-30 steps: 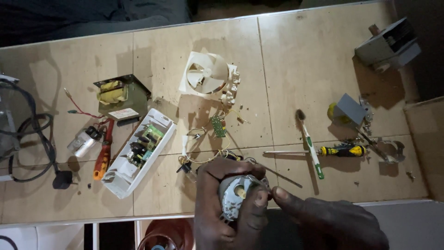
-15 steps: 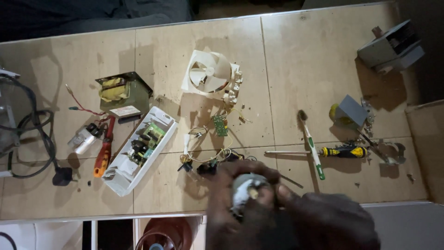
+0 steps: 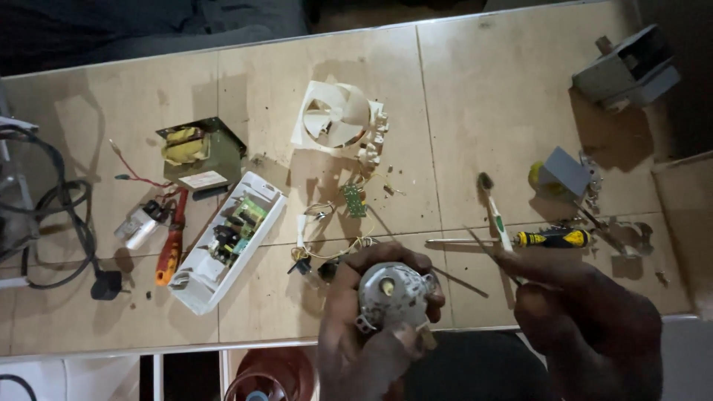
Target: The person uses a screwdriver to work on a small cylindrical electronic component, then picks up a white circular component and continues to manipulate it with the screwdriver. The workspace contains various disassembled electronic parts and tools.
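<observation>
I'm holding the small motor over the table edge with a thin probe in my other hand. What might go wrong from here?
1. The motor sits in the left hand past the table edge; a slip may drop it to the floor.
2. The thin probe in the right hand points toward the left fingers; it may jab them.
3. Loose wires lie just below the motor and may snag.

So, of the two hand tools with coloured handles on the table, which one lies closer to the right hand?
The yellow-and-black screwdriver, just above the right hand. The orange-handled tool lies far off to the left, beside the white tray with a circuit board.
</observation>
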